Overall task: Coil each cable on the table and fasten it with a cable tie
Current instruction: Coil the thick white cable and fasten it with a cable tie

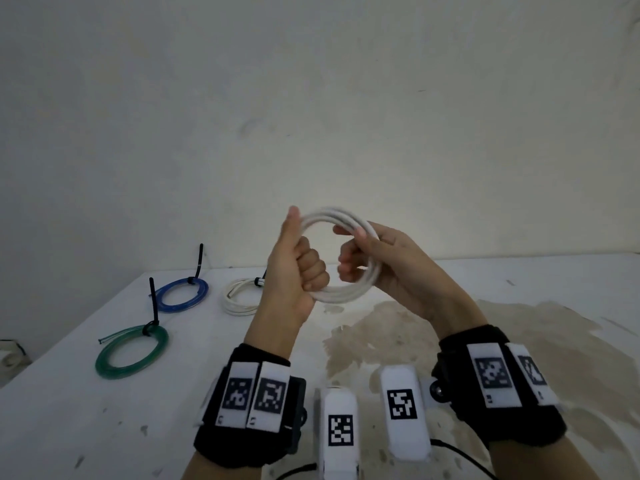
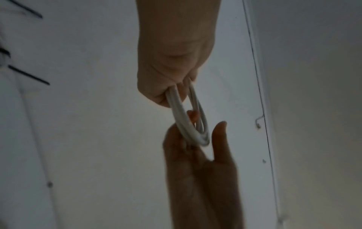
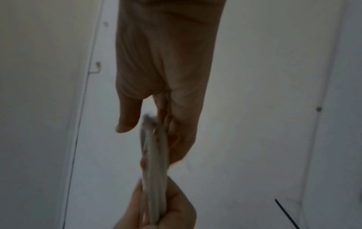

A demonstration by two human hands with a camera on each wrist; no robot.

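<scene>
A white cable coil [image 1: 341,295], wound in several loops, hangs in the air above the table, held between both hands. My left hand [image 1: 294,271] grips its left side in a fist, thumb pointing up along the loops. My right hand [image 1: 391,261] holds the right side, with the thumb over the top strands and the fingers curled through the ring. In the left wrist view the left hand [image 2: 172,54] clutches the coil [image 2: 182,117] and the right hand [image 2: 195,170] meets it from below. No cable tie shows on this coil.
Three coils lie on the white table [image 1: 104,427] at the left: a green coil [image 1: 131,351], a blue coil [image 1: 181,294] and a white coil [image 1: 239,296], each with a black tie. A brown stain [image 1: 519,341] covers the table's right side. A wall stands behind.
</scene>
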